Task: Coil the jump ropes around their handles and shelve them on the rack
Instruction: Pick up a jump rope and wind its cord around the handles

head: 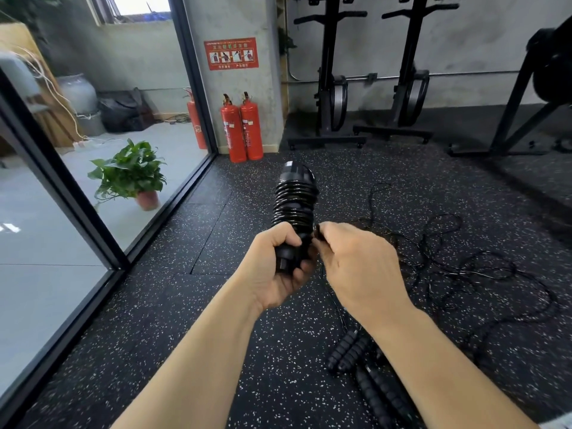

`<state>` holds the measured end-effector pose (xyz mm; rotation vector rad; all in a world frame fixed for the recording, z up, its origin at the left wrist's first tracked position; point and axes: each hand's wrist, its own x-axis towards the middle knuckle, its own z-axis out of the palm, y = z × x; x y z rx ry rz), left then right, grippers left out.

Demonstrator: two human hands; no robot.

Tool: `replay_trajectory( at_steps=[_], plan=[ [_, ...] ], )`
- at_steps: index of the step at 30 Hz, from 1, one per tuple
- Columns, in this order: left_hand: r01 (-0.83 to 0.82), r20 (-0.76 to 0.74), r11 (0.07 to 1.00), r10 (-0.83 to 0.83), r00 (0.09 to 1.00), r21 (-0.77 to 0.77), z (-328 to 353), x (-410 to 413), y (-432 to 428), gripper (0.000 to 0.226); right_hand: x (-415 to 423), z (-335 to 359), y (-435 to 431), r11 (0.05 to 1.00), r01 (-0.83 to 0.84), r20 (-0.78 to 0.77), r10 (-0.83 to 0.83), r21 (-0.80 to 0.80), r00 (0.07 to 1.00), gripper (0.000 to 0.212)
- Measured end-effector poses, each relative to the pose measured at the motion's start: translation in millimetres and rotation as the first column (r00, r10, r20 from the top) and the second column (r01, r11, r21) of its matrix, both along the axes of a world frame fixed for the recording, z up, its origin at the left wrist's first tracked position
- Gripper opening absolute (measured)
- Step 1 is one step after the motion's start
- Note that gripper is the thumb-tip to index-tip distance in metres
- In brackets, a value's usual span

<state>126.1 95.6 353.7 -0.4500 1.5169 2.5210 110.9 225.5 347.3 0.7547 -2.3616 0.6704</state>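
Note:
My left hand [278, 267] grips the lower end of a pair of black jump-rope handles [295, 196] held upright at mid-frame, with black rope wound in tight turns around their upper half. Beside it, my right hand [356, 261] pinches the black rope right next to the handles. Loose black rope [458, 261] lies tangled on the floor to the right. Near the bottom of the view, more ribbed black handles [349, 354] lie on the floor under my right forearm. No shelving rack for the ropes is identifiable.
The floor is black speckled rubber matting [216, 305]. A glass wall with a black frame [102, 230] runs along the left, a potted plant [133, 174] behind it. Two red fire extinguishers [241, 131] stand by a concrete pillar. Black exercise machines [371, 88] line the back wall.

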Motion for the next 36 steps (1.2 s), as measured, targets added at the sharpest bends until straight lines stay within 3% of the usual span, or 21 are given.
replay_trajectory(
  at_steps=[4, 7, 13, 22, 31, 36],
  plan=[
    [-0.029, -0.009, 0.996, 0.028, 1.000, -0.088, -4, 1, 3, 0.021, 7, 15, -4, 0.976, 0.054, 0.055, -0.067, 0.210, 0.996, 0.021],
    [-0.065, -0.016, 0.990, 0.064, 0.998, -0.128, -6, 1, 6, 0.032, 10, 25, -1, 0.948, 0.017, 0.165, -0.073, 0.317, 0.984, 0.014],
    [-0.083, -0.061, 0.976, 0.072, 0.996, -0.200, -5, 2, 15, 0.042, 16, 37, 3, 0.929, -0.013, 0.212, -0.071, 0.371, 0.975, 0.012],
    [-0.039, -0.048, 0.962, 0.027, 0.998, -0.269, -4, 3, 21, 0.023, 23, 41, 4, 0.902, -0.028, 0.225, -0.078, 0.431, 0.971, 0.017],
    [-0.024, -0.074, 0.933, -0.003, 0.997, -0.360, -4, 1, 27, 0.010, 13, 35, 12, 0.946, 0.046, 0.278, -0.140, 0.320, 0.950, 0.016],
    [-0.065, -0.045, 0.926, 0.052, 0.998, -0.371, -4, -1, 25, 0.021, 6, 30, 20, 0.973, 0.080, 0.256, -0.135, 0.215, 0.957, 0.023]
  ],
)
